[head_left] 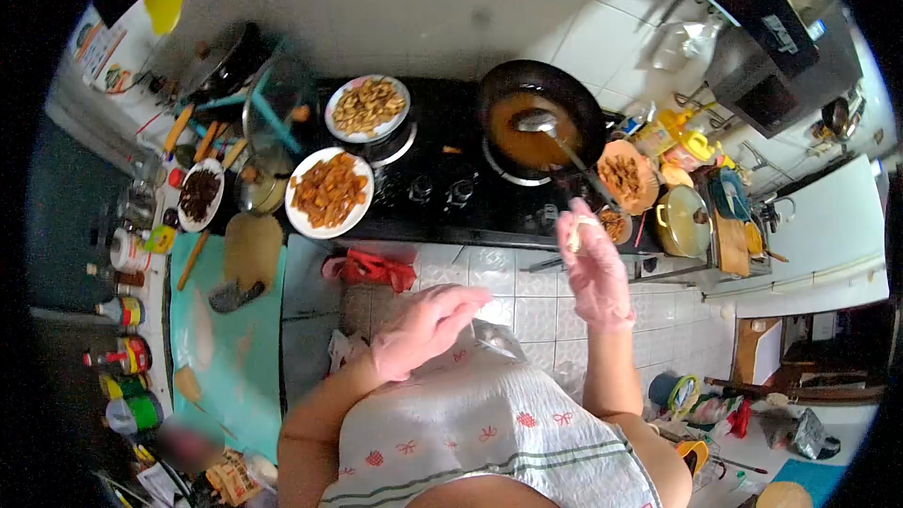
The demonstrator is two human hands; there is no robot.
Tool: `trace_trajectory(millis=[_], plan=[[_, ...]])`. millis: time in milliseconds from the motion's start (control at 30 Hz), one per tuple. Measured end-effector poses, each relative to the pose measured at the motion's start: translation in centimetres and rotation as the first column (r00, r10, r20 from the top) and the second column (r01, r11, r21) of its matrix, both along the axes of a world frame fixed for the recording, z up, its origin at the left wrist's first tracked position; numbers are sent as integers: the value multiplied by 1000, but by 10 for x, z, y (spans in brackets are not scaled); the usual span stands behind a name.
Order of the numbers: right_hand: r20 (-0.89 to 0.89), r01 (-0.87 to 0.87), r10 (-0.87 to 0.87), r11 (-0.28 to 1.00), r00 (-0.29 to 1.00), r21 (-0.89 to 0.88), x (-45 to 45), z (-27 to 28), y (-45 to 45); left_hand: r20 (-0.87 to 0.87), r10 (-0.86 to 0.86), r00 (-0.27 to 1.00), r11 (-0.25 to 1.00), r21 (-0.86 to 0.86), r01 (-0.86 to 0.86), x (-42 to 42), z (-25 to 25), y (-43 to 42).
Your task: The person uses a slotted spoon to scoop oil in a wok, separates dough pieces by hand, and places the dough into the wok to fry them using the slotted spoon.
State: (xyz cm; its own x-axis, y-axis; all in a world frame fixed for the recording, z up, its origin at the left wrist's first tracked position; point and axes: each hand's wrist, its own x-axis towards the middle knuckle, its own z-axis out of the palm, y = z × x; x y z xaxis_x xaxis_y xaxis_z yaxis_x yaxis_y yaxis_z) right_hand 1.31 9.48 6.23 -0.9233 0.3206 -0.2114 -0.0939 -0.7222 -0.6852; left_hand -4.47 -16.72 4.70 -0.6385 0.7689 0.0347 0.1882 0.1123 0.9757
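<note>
Both of my hands wear thin, see-through gloves. My left hand (428,331) is over the front of my apron (451,414), its fingers stretched out together toward the right, with no held object visible. My right hand (599,273) is raised in front of the stove's edge, fingers curled around a small pale thing (578,230) that I cannot make out. Beyond it, a black wok (499,80) of brownish liquid stands on the right burner. A metal ladle (536,121) rests in the wok, its handle slanting toward my right hand.
On the stove's left are a plate of browned slices (368,107) and a plate of orange-brown pieces (328,190). A bowl of fried pieces (624,177) and a lidded pot (684,221) stand right of the wok. A cleaver (237,296) lies on the green left counter (221,348).
</note>
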Motion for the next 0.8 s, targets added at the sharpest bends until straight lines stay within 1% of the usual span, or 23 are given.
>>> trace_trajectory(millis=[33,67,100,133,200,233,267,300,367,433,500,567,633,700,733,767,800], plan=[[-24,103,-103,995,994,1,8,3,17,124,-89,988,996,43,84,-5,5,23],[-48,207,-207,978,977,-1,17,6,32,275,-163,948,986,88,144,-10,8,48],[-74,285,-282,958,957,28,28,6,47,415,-238,878,970,139,197,-15,9,75],[-102,362,-355,931,929,55,40,6,61,542,-311,781,950,196,243,-19,8,104],[-123,456,-447,888,886,55,61,6,79,693,-290,659,955,161,251,-26,-3,163],[-127,503,-494,863,860,44,73,4,86,761,-272,589,956,142,258,-32,-19,197],[-131,546,-538,837,833,34,83,1,92,820,-215,531,964,90,251,-37,-30,230],[-144,565,-558,825,817,11,92,-3,98,860,-108,498,972,-13,233,-39,-36,260],[-149,605,-603,795,784,-30,108,-12,108,885,150,441,955,-245,166,-38,-42,315],[-147,636,-638,769,756,-62,117,-15,113,866,299,401,933,-354,70,-35,-55,356],[-123,655,-662,749,739,-95,120,-17,116,895,245,372,965,-261,-9,-34,-98,388],[-132,653,-662,750,738,-109,123,-23,124,880,263,396,965,-243,-101,-35,-97,394],[-135,646,-657,754,741,-120,121,-25,129,919,183,349,977,-130,-170,-45,-108,383],[-139,634,-647,763,750,-125,115,-22,131,926,203,319,967,-139,-213,-61,-88,356],[-134,618,-631,776,764,-128,111,-24,136,912,224,344,969,-172,-175,-79,-75,340],[-130,601,-614,789,778,-130,107,-28,141,827,291,481,956,-230,-183,-95,-71,329],[-126,582,-596,802,793,-132,103,-30,144,757,377,533,926,-303,-225,-105,-44,311]])
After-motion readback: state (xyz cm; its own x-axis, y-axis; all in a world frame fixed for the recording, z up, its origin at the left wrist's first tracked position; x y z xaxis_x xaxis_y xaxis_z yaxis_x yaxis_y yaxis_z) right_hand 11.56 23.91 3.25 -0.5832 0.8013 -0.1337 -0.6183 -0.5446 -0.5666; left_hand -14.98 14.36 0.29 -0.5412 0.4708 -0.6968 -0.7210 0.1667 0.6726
